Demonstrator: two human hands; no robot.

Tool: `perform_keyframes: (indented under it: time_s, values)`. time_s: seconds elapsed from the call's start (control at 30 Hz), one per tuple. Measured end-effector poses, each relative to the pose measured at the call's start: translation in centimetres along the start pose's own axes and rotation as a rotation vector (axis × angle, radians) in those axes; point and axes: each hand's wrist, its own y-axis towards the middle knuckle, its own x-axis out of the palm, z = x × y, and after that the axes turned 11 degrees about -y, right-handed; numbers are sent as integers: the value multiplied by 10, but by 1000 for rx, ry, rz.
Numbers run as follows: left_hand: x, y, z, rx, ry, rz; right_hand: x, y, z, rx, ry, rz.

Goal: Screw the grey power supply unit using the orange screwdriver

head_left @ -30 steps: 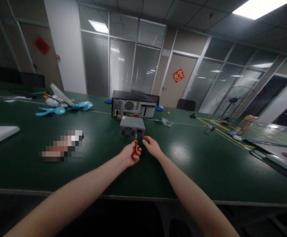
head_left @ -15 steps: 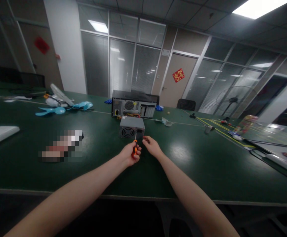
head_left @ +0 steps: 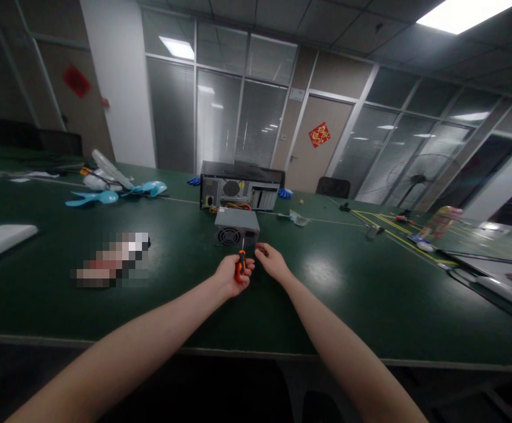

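Observation:
A grey computer power supply (head_left: 237,220) stands on the green table, its round fan grille and power socket facing me. My left hand (head_left: 233,276) is closed around the orange-and-black handle of a screwdriver (head_left: 241,265). The screwdriver's thin shaft points up at the front face of the power supply, between grille and socket; whether its tip sits in a screw is too small to tell. My right hand (head_left: 272,261) has its fingers curled in at the lower right corner of the power supply, seemingly gripping that edge. Its fingertips are partly hidden.
Behind the power supply lies a black computer case (head_left: 242,187) with cables. Blue gloves (head_left: 284,192) lie beside it. Blue fan blades (head_left: 150,188) and a white panel (head_left: 2,242) are at left. A blurred-out object (head_left: 114,259) lies left of my hands, a glass-topped frame (head_left: 494,258) far right.
The screwdriver handle has turned and shifted slightly within my left hand, whose fingers have moved a little. My right hand stays at the power supply's corner.

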Motion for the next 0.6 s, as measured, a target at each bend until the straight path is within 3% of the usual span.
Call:
perform_keyframes:
  time_s: [0.3, 0.5, 0.6]
  values:
    - [4, 1, -4, 98, 90, 97, -2, -1, -2, -4, -3, -9]
    - [3, -2, -1, 44, 49, -5, 0, 0, 1, -5, 1, -4]
    - [5, -2, -2, 45, 71, 13, 1, 1, 2, -7, 0, -4]
